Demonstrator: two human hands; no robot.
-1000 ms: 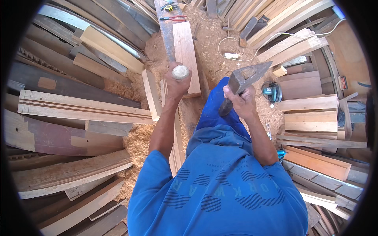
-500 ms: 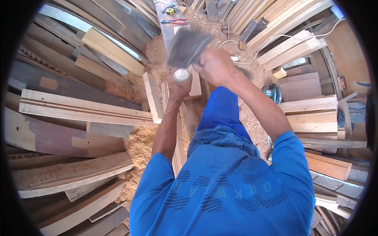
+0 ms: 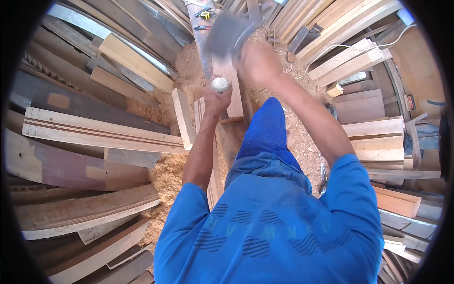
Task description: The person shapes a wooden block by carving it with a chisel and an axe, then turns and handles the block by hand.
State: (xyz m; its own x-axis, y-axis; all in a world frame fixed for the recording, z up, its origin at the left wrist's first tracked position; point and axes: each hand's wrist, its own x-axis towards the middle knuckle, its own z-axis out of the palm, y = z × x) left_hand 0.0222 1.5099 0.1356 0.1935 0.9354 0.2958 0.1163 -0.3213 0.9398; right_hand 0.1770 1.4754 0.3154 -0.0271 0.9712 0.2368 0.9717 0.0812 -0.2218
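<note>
My left hand (image 3: 218, 102) is wrapped round an upright chisel, whose pale, battered round handle end (image 3: 220, 84) faces up. Its blade is hidden beneath my fist. Below it lies a pale wooden board (image 3: 235, 105) on the narrow bench. My right hand (image 3: 259, 64), smeared by motion, grips a mallet. The mallet's big dark head (image 3: 226, 35) is blurred too and hangs beyond the chisel, apart from its handle end.
At the bench's far end lie a yellow and black tape measure (image 3: 205, 15) and red-handled pliers (image 3: 202, 27). Stacked planks (image 3: 104, 128) crowd the left, more timber (image 3: 373, 125) the right. Sawdust (image 3: 172, 177) covers the floor, and a white cable (image 3: 340, 46) runs at the right.
The mallet has moved up and away from the chisel, uncovering more of the board. My left hand has hardly moved and keeps its hold.
</note>
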